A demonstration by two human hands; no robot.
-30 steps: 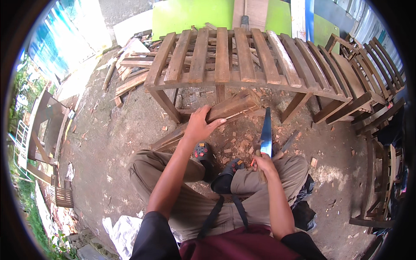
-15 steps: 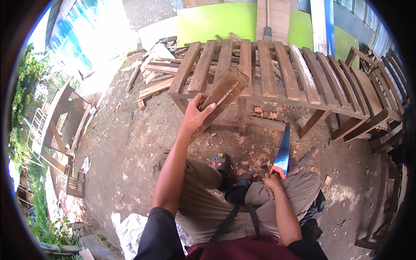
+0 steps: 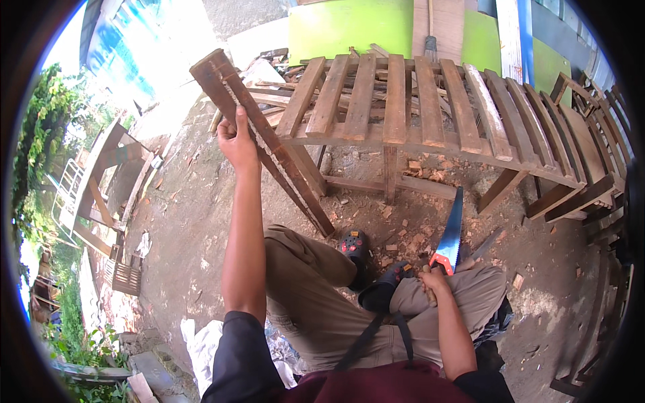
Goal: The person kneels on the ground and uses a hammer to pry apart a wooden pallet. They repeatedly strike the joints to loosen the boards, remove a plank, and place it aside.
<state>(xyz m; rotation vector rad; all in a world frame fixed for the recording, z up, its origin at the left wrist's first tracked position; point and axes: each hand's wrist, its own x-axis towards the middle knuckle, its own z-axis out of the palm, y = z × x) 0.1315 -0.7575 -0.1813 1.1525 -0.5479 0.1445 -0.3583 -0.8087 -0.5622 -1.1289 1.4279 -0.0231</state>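
My left hand grips a long dark-brown wooden plank near its upper part, thumb pressed on its face. Standing tilted, the plank has a pale rough line along it, its lower end close to the ground by my foot. My right hand rests by my bent leg, closed round a short light wooden handle; whatever tool it belongs to is hidden. A handsaw with a blue-looking blade and orange handle points away just beyond those fingers, the handle touching or close to them.
A slatted wooden bench stands ahead, with scrap wood behind it. Wood chips litter the ground. More slatted furniture is at the right, a wooden frame at the left. A broom leans at the back.
The plank has swung left and now tilts to the upper left, showing its length. My left hand moved left with it. My right hand stays by the saw; the view shifted slightly.
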